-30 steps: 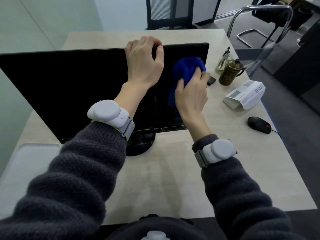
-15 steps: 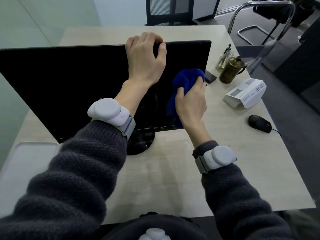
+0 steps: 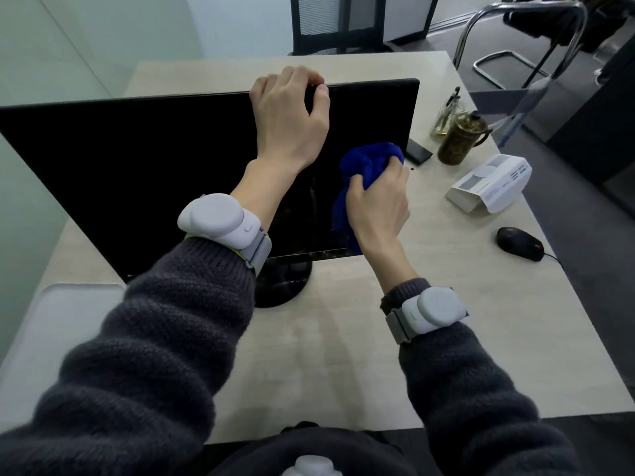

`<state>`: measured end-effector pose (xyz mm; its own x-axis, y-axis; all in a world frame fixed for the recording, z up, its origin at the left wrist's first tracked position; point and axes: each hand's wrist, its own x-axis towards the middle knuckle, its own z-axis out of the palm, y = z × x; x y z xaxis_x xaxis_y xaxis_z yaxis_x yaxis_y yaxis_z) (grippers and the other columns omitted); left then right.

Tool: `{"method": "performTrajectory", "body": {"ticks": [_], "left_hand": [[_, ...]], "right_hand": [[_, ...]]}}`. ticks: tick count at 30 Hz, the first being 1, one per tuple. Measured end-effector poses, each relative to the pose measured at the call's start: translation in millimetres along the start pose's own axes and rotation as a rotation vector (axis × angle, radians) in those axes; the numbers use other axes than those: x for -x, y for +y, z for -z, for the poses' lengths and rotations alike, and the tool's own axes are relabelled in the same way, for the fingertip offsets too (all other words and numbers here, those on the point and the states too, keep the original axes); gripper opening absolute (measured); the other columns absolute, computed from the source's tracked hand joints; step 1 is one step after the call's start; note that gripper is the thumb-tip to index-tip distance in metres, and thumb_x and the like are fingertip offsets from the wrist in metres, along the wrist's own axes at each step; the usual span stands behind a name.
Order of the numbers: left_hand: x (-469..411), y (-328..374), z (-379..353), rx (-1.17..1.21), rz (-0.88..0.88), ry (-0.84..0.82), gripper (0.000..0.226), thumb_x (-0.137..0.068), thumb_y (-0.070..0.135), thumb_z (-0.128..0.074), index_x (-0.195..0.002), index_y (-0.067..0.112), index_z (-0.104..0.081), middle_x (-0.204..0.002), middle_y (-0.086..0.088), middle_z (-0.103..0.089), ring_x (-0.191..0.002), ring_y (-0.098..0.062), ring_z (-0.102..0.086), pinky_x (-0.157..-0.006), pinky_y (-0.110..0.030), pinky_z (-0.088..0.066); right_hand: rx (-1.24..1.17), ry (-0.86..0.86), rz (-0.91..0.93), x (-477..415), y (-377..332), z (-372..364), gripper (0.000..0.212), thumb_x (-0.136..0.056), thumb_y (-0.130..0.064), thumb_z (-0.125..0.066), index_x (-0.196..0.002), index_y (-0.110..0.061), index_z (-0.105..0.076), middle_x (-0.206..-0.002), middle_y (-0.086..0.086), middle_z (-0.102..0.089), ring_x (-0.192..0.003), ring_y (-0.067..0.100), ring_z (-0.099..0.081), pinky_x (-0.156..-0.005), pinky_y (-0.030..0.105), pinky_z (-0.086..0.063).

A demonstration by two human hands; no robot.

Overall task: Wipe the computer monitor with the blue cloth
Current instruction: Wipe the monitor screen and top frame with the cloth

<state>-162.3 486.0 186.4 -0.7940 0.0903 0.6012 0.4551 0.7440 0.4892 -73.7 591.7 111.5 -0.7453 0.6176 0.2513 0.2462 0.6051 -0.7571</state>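
A black computer monitor (image 3: 137, 173) with a dark screen stands on a round black base (image 3: 285, 286) on the pale desk (image 3: 326, 355). My left hand (image 3: 292, 121) grips its top edge, fingers curled over the rim. My right hand (image 3: 378, 204) holds a bunched blue cloth (image 3: 364, 166) and presses it against the right part of the screen, about halfway down. Part of the cloth hangs below my palm toward the monitor's bottom edge.
Right of the monitor lie a dark phone (image 3: 417, 152), a brass-coloured jar (image 3: 460, 139), a small glass bottle (image 3: 446, 115), a white box (image 3: 491, 187) and a black mouse (image 3: 519, 243). A white tray (image 3: 62, 324) sits at front left. Chairs stand behind the desk.
My right hand has drawn the blue cloth down the right part of the screen, from near the top corner to mid-height. My left hand has kept its grip on the top edge.
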Motion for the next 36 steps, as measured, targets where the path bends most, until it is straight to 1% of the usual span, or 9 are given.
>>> {"method": "performTrajectory", "body": {"ticks": [6, 8, 11, 15, 20, 22, 28, 32, 36], "left_hand": [[-0.4, -0.2, 1.9, 0.017, 0.019, -0.013, 0.03, -0.09, 0.031, -0.038, -0.1, 0.019, -0.064, -0.104, 0.001, -0.067, -0.101, -0.019, -0.056, -0.095, -0.026, -0.022], [-2.0, 0.5, 5.0, 0.021, 0.025, -0.016, 0.032, -0.09, 0.029, -0.036, -0.1, 0.019, -0.064, -0.105, 0.0, -0.068, -0.101, -0.02, -0.057, -0.096, -0.028, -0.024], [-3.2, 0.6, 10.4, 0.07, 0.014, -0.049, 0.033, -0.092, 0.022, -0.035, -0.107, 0.017, -0.064, -0.106, -0.002, -0.07, -0.102, -0.024, -0.06, -0.096, -0.03, -0.03], [-11.1, -10.9, 31.8, 0.225, 0.086, -0.116, 0.037, -0.088, 0.007, -0.034, -0.119, 0.007, -0.054, -0.108, -0.008, -0.067, -0.098, -0.025, -0.063, -0.089, -0.027, -0.042], [-9.3, -38.6, 50.2, -0.129, 0.117, -0.072, 0.034, -0.09, 0.013, -0.035, -0.116, 0.013, -0.058, -0.103, -0.014, -0.069, -0.099, -0.036, -0.058, -0.093, -0.038, -0.036], [-7.7, -46.1, 54.9, -0.16, 0.14, -0.095, 0.033, -0.091, 0.012, -0.036, -0.113, 0.014, -0.059, -0.102, -0.016, -0.069, -0.099, -0.037, -0.058, -0.091, -0.038, -0.036], [-11.4, -41.2, 62.3, 0.02, 0.178, -0.153, 0.035, -0.091, 0.012, -0.033, -0.115, 0.015, -0.058, -0.108, -0.007, -0.071, -0.104, -0.033, -0.06, -0.088, -0.036, -0.043], [-16.8, -46.2, 73.3, 0.184, 0.217, -0.177, 0.033, -0.097, 0.02, -0.031, -0.12, 0.014, -0.053, -0.116, -0.006, -0.065, -0.106, -0.022, -0.057, -0.085, -0.026, -0.039], [-22.6, -53.9, 85.2, 0.242, 0.205, -0.235, 0.034, -0.099, 0.023, -0.03, -0.125, 0.012, -0.051, -0.123, -0.006, -0.059, -0.108, -0.014, -0.051, -0.087, -0.018, -0.033]], "right_hand": [[-0.018, 0.072, 0.151, -31.8, -39.6, 6.8, 0.055, -0.084, -0.031, -0.055, -0.132, -0.009, -0.041, -0.124, 0.008, -0.048, -0.098, 0.029, -0.057, -0.069, 0.029, -0.032], [-0.012, 0.044, 0.171, -29.8, -43.2, 7.6, 0.056, -0.085, -0.031, -0.055, -0.134, -0.01, -0.04, -0.125, 0.009, -0.047, -0.099, 0.03, -0.057, -0.069, 0.029, -0.033], [0.031, -0.011, 0.243, -17.6, -40.4, 9.8, 0.054, -0.086, -0.03, -0.055, -0.135, -0.014, -0.041, -0.123, 0.007, -0.047, -0.096, 0.028, -0.057, -0.067, 0.03, -0.035], [-0.026, 0.091, 0.317, -25.3, -60.9, 20.9, 0.053, -0.085, -0.03, -0.056, -0.134, -0.015, -0.041, -0.119, 0.008, -0.048, -0.091, 0.022, -0.055, -0.063, 0.028, -0.036], [0.11, -0.007, 0.31, -40.4, -78.0, 22.4, 0.05, -0.09, -0.03, -0.051, -0.138, -0.018, -0.039, -0.129, 0.011, -0.042, -0.103, 0.028, -0.054, -0.072, 0.036, -0.046], [0.145, -0.034, 0.333, -33.3, -80.6, 17.8, 0.048, -0.091, -0.029, -0.05, -0.137, -0.019, -0.039, -0.128, 0.011, -0.041, -0.102, 0.028, -0.053, -0.073, 0.038, -0.048], [0.17, -0.086, 0.414, -6.5, -104.6, -9.9, 0.053, -0.088, -0.027, -0.054, -0.138, -0.018, -0.039, -0.128, 0.012, -0.041, -0.105, 0.029, -0.052, -0.07, 0.042, -0.051], [0.18, -0.129, 0.511, 15.1, -125.6, -31.1, 0.052, -0.087, -0.029, -0.056, -0.136, -0.017, -0.042, -0.126, 0.012, -0.043, -0.103, 0.03, -0.053, -0.059, 0.036, -0.042], [0.23, -0.148, 0.556, 19.9, -130.2, -33.9, 0.053, -0.087, -0.029, -0.056, -0.136, -0.017, -0.041, -0.126, 0.012, -0.044, -0.103, 0.03, -0.053, -0.058, 0.036, -0.044]]}}
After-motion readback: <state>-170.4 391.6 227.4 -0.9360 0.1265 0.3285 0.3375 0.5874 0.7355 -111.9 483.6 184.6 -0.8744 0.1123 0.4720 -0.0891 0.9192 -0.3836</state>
